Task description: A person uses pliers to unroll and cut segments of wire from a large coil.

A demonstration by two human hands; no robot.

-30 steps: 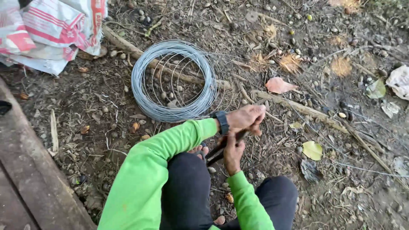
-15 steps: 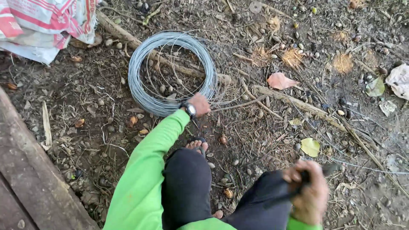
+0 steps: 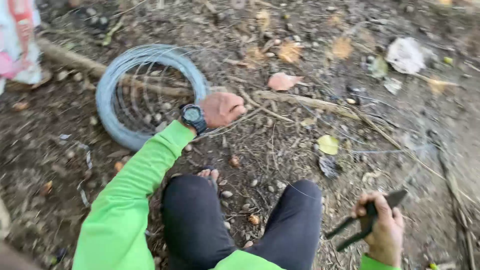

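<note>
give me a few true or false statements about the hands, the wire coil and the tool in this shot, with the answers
1. The right hand grips a dark-handled plier-like tool. True.
2. The left hand holds a hammer. False: it is closed by the rim of the grey coil of metal wire, with thin wire running from it; no hammer is in view.
3. The coil of wire lies flat on the leaf-littered dirt ground. True.
4. The left wrist is bare. False: it wears a dark wristwatch above a bright green sleeve.
5. Both hands are together over the coil. False: the right hand is far off, beyond the right knee.
</note>
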